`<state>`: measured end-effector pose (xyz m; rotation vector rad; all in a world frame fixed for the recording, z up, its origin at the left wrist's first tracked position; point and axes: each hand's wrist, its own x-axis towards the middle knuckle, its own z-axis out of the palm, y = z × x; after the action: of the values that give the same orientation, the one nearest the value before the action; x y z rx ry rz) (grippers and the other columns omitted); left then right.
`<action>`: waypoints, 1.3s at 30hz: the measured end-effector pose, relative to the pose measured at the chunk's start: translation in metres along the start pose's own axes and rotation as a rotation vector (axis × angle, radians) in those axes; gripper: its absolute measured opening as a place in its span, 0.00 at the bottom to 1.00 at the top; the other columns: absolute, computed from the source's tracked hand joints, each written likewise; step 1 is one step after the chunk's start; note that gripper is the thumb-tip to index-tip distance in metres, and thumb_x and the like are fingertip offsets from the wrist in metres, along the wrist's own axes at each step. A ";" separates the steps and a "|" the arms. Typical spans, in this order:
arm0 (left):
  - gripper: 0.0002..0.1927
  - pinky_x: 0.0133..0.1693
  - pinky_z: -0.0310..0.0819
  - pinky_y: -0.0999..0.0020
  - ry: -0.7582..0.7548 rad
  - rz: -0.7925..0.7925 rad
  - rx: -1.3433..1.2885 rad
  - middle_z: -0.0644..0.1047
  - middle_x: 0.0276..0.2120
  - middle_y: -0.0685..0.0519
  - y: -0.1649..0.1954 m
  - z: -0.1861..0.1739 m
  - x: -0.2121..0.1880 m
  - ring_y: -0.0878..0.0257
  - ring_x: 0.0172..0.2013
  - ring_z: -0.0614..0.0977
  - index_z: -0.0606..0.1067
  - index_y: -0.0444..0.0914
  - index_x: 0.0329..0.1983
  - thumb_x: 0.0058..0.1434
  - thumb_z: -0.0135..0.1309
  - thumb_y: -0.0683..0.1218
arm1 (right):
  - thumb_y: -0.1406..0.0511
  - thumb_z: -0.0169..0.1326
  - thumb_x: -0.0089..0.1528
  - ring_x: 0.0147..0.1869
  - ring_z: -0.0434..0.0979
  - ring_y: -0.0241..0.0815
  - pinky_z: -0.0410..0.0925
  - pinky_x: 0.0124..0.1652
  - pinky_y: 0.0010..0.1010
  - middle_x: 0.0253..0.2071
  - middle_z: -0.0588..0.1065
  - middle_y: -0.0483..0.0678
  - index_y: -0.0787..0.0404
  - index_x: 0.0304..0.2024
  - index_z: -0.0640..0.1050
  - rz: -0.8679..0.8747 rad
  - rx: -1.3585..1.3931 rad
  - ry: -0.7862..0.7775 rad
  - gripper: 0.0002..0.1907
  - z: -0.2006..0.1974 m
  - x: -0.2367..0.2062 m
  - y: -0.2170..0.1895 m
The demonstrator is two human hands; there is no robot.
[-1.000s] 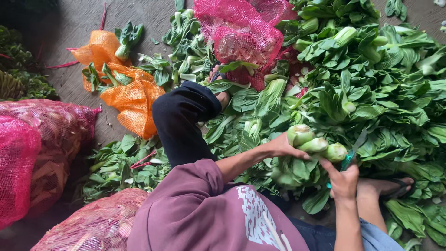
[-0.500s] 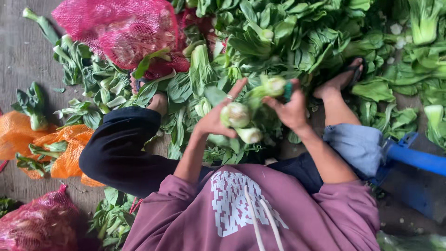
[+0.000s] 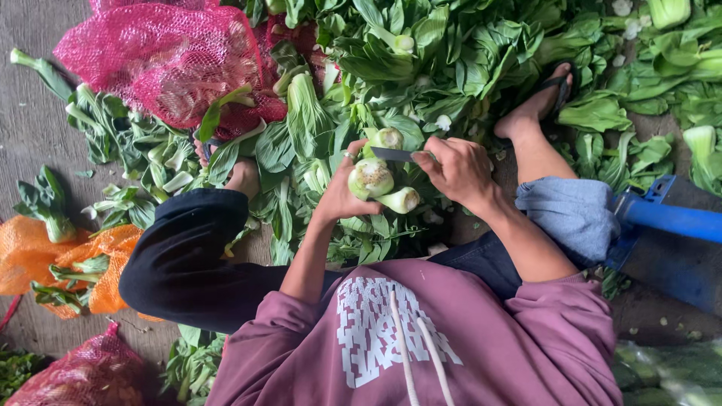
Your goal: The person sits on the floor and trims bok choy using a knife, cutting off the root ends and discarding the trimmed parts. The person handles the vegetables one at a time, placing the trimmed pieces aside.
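Note:
My left hand (image 3: pixel 340 197) grips a small bunch of bok choy (image 3: pixel 374 180), cut bases turned toward me. My right hand (image 3: pixel 460 170) holds a knife (image 3: pixel 392 154) by the handle, its dark blade laid against the base of the top stalk. Both hands work close together above a heap of loose bok choy (image 3: pixel 451 60) on the ground. I wear a mauve hoodie (image 3: pixel 421 338); my black-trousered knee (image 3: pixel 180 256) is at the left.
A pink mesh sack (image 3: pixel 169 64) lies at the upper left, orange mesh bags (image 3: pixel 45 256) at the left, another red sack (image 3: pixel 83 372) at the bottom left. My sandalled foot (image 3: pixel 541 101) rests among leaves. A blue plastic stool (image 3: pixel 669 225) stands at the right.
The view has settled closer on my hands. The knife blade now rests on the bok choy bases, and the bunch has turned so its cut ends face me.

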<state>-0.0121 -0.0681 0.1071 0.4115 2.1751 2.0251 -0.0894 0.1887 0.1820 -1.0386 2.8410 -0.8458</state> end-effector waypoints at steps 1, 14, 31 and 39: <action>0.29 0.72 0.57 0.57 -0.021 0.002 0.033 0.66 0.68 0.44 -0.001 0.003 -0.001 0.46 0.72 0.61 0.82 0.37 0.45 0.38 0.72 0.52 | 0.46 0.43 0.73 0.24 0.74 0.55 0.66 0.26 0.45 0.18 0.69 0.51 0.61 0.29 0.71 -0.013 -0.005 0.005 0.29 0.003 0.000 -0.002; 0.56 0.58 0.72 0.69 -0.051 -0.156 -0.518 0.77 0.52 0.52 -0.005 0.007 -0.013 0.64 0.51 0.79 0.59 0.32 0.71 0.37 0.70 0.43 | 0.42 0.38 0.75 0.21 0.68 0.44 0.62 0.25 0.40 0.16 0.64 0.44 0.60 0.31 0.72 0.308 0.066 -0.033 0.33 0.027 -0.030 0.083; 0.68 0.74 0.52 0.57 -0.136 -0.094 -0.340 0.49 0.79 0.46 -0.027 0.008 -0.011 0.55 0.76 0.59 0.46 0.37 0.80 0.40 0.73 0.53 | 0.59 0.70 0.55 0.60 0.74 0.38 0.69 0.59 0.32 0.56 0.72 0.47 0.65 0.59 0.76 0.105 0.782 -0.165 0.33 0.028 -0.010 0.021; 0.67 0.72 0.57 0.61 -0.224 -0.144 -0.471 0.64 0.71 0.45 -0.020 0.016 -0.005 0.58 0.70 0.65 0.54 0.38 0.80 0.38 0.75 0.54 | 0.57 0.72 0.53 0.52 0.78 0.42 0.72 0.51 0.30 0.50 0.74 0.49 0.64 0.55 0.79 0.218 0.708 -0.176 0.31 0.030 -0.016 0.035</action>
<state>-0.0049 -0.0555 0.0856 0.3810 1.4928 2.1950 -0.0930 0.2060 0.1366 -0.6461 2.1619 -1.4764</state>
